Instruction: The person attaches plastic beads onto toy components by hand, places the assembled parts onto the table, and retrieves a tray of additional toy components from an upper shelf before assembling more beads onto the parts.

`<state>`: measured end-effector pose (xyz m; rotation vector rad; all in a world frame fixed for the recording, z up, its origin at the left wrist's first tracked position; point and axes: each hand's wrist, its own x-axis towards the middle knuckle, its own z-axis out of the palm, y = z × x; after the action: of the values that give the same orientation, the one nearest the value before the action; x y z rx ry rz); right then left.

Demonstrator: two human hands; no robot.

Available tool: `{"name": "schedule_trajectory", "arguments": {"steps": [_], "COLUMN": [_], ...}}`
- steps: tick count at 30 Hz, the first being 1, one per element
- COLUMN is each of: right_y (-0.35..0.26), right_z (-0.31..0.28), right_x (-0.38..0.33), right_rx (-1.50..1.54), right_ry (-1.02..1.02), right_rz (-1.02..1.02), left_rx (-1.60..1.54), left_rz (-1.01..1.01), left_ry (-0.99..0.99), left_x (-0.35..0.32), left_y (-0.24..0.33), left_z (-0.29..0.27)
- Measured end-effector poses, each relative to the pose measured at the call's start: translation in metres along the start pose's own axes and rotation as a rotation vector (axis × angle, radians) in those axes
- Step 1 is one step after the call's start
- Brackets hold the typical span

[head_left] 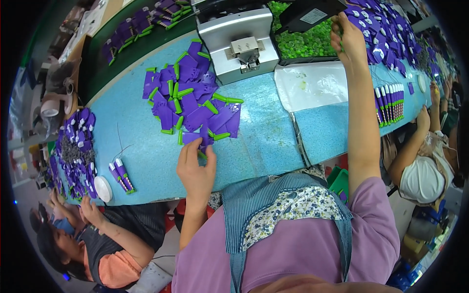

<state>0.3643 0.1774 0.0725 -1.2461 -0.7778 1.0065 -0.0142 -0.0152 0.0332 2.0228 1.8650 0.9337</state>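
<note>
My left hand point(195, 171) is at the near edge of a pile of flat purple pieces point(198, 117) with bright green tube-shaped ends. Its thumb and fingers pinch one flat purple piece point(205, 139) with a bit of green below it. My right hand point(348, 41) reaches far forward with curled fingers, beside a black box-shaped part point(312, 13) with a white label. Below that part lies a tray full of small green pieces point(305, 44). What the right fingers hold, if anything, is too small to make out.
A silver machine point(239, 46) stands behind the pile, with a white plastic sheet point(312, 83) right of it. Purple pieces are heaped at far left point(78, 146) and far right point(381, 29). A row of purple-and-green sticks point(389, 103) lies at right. Co-workers sit on both sides.
</note>
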Motion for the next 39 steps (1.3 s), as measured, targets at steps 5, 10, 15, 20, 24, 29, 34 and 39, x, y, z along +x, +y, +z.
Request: {"name": "schedule_trajectory", "arguments": {"steps": [5, 10, 15, 20, 24, 29, 34, 39], "right_y": [0.014, 0.082, 0.102, 0.102, 0.09, 0.057, 0.033, 0.031], "right_z": [0.032, 0.101, 0.11, 0.107, 0.105, 0.096, 0.072, 0.058], "right_x": [-0.109, -0.161, -0.159, -0.159, -0.159, -0.158, -0.171, -0.179], "right_rx": [-0.293, -0.692, -1.069, -1.13, -0.962, -0.648, -0.406, -0.473], "right_ry": [-0.16, -0.269, -0.241, -0.243, -0.258, -0.35, -0.53, -0.618], "right_rz": [-0.003, -0.482, -0.566, -0.799, -0.76, -0.62, -0.339, -0.599], "left_rx": [-0.21, -0.729, -0.866, -1.081, -1.22, -1.276, -1.362, -1.532], "left_rz": [-0.178, -0.259, -0.225, -0.344, -0.416, -0.526, -0.573, -0.629], "left_ry": [0.081, 0.079, 0.059, 0.017, -0.135, -0.25, -0.342, -0.52], "left_x": [-0.004, -0.005, 0.0, 0.013, 0.025, 0.038, 0.043, 0.039], "left_y": [-0.001, 0.015, 0.017, 0.033, 0.035, 0.05, 0.059, 0.066], "left_z": [0.002, -0.001, 0.006, 0.008, 0.013, 0.02, 0.028, 0.03]}}
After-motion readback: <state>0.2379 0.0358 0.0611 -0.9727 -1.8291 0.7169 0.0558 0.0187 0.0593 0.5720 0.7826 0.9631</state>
